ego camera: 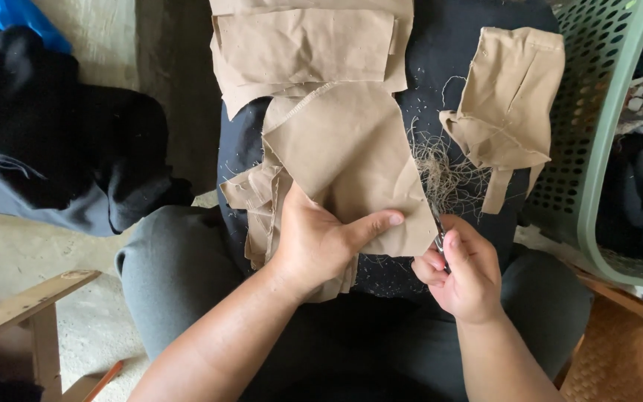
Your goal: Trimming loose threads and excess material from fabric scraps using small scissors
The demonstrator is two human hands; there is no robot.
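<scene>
A stack of tan fabric pieces (344, 141) lies on a dark cloth (440, 52) spread over my lap. My left hand (321, 238) grips the near edge of the top piece, thumb pressed on its surface. My right hand (463, 272) is shut on a small metal thread snipper (438, 231), its tip at the right edge of that piece. A tuft of loose cut threads (444, 175) sits just beyond the tip. Another folded tan piece (507, 104) lies to the right.
A pale green perforated laundry basket (604, 126) holding dark clothes stands at the right. A heap of black and grey garments (53, 149) lies on the concrete floor at the left. A wooden frame (24, 309) is at the lower left.
</scene>
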